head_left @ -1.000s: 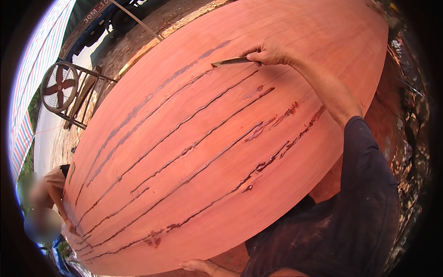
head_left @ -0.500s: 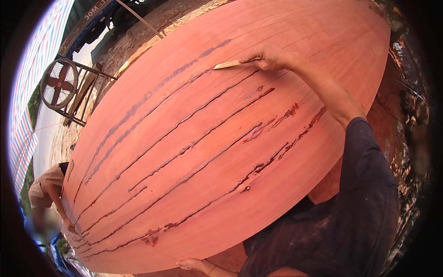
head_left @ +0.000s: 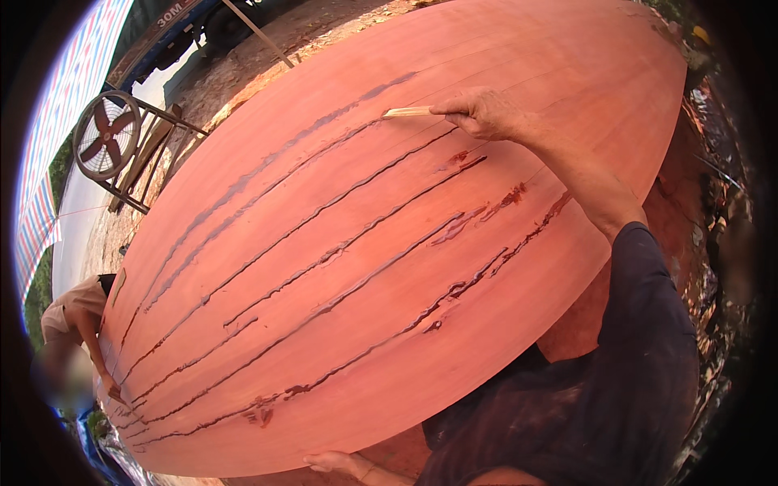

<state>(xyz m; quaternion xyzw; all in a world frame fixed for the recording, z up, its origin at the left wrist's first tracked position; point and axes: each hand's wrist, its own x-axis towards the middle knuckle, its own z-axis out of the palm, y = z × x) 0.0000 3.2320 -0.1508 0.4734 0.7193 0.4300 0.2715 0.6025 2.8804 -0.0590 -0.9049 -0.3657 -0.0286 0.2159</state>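
A large, curved reddish wooden surface (head_left: 381, 202), shaped like an upturned boat hull, spreads before me. Several long seams filled with dark, purplish-brown paste (head_left: 348, 233) run along it, some smeared flat and some raised and lumpy. My right hand (head_left: 482, 113) is closed around a thin, pale, flat wooden stick (head_left: 408, 112). The stick's left end touches the surface at the upper end of one paste line. Down at the near edge of the surface, my left hand (head_left: 331, 462) rests with its fingers extended against the rim, holding nothing I can see.
Another person (head_left: 77, 316) bends over the far-left end, one hand near the seam ends. Beyond the far side stand a round fan (head_left: 107, 135) on a metal frame and a vehicle with a dark wheel (head_left: 227, 28). A striped sheet (head_left: 69, 89) hangs at the left.
My right hand and the stick have shifted slightly right, and the stick lies more level. My left hand stays at the rim. The view has moved a little.
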